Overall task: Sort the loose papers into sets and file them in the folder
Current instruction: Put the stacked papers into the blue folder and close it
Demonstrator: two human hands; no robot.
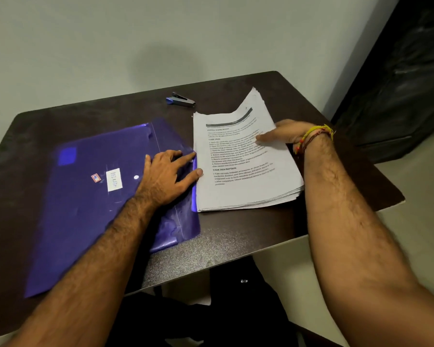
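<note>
Writing: the top sheet of the papers (246, 156) is showing the headings "INITIAL SCENE SETUP", "TASK GOAL" and "TASK DESCRIPTION"; the smaller print is blurring out.
Folder label: a white label (114, 179) on the purple folder (90, 196) is reading roughly "BEDROOM", upside down to me; the red sticker (95, 177) beside it is too small to read.
Folder: lying at the counter's (236, 241) near left, its near corner overhanging the edge; I cannot tell what it is holding.
Papers: stacked toward the right edge, just beside the folder.
Left hand (169, 177): resting flat on the folder, fingers spread, fingertips touching the stack's left edge.
Right hand (284, 134): lying on the stack's right side; its fingers are partly hidden, so I cannot tell whether it is gripping.
Stapler (180, 99): sitting near the far edge.
</note>
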